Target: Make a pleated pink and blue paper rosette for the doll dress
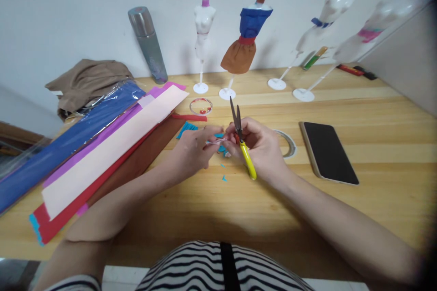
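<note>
Left hand (191,150) and right hand (262,148) pinch a small pale strip (215,141), the right also gripping yellow scissors (245,151), in front of the only dressed mannequin (247,40), while the white mannequin (204,20) to its left and two mannequins (334,7) to its right wear just narrow bands (205,3).

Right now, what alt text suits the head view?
The person's right hand holds scissors and, with the left hand, a small pale strip over a wooden table. Four mannequins stand behind; colored sheets lie left, a phone right.
</note>
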A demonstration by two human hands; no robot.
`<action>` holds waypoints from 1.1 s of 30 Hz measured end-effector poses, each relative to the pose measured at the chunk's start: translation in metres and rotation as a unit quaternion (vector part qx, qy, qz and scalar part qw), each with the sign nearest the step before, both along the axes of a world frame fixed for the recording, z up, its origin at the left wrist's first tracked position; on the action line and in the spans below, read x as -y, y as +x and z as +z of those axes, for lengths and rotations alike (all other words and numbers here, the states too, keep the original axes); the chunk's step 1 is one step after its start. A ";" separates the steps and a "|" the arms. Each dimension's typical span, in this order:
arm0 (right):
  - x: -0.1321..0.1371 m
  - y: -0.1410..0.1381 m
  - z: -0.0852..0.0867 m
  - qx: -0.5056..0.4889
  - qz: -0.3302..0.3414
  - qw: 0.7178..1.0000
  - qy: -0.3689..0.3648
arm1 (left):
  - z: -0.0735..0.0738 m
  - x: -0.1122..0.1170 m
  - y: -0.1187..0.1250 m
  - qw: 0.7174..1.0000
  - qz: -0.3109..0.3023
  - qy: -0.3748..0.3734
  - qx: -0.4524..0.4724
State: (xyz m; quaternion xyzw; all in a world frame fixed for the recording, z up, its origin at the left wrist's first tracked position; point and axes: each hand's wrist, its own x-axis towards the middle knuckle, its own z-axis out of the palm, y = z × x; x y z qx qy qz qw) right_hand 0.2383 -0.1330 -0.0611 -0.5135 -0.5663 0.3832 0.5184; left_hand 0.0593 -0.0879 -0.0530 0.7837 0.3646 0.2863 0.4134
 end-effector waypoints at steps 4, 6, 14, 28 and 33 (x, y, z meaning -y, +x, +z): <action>0.001 -0.001 -0.001 0.004 -0.005 1.000 0.005 | 0.008 0.000 0.003 0.988 -0.014 -0.150 0.045; 0.000 0.001 -0.002 0.009 0.000 1.000 0.008 | 0.010 -0.003 0.004 0.976 -0.017 -0.211 0.060; -0.006 0.025 0.009 0.160 0.080 0.984 0.021 | 0.016 -0.018 0.001 0.957 0.032 -0.225 0.178; -0.005 0.029 0.013 0.345 0.074 0.931 0.093 | 0.007 -0.021 0.003 0.956 0.051 -0.206 0.203; -0.005 0.029 0.013 0.337 0.074 0.934 0.091 | 0.005 -0.021 0.003 0.956 0.043 -0.208 0.202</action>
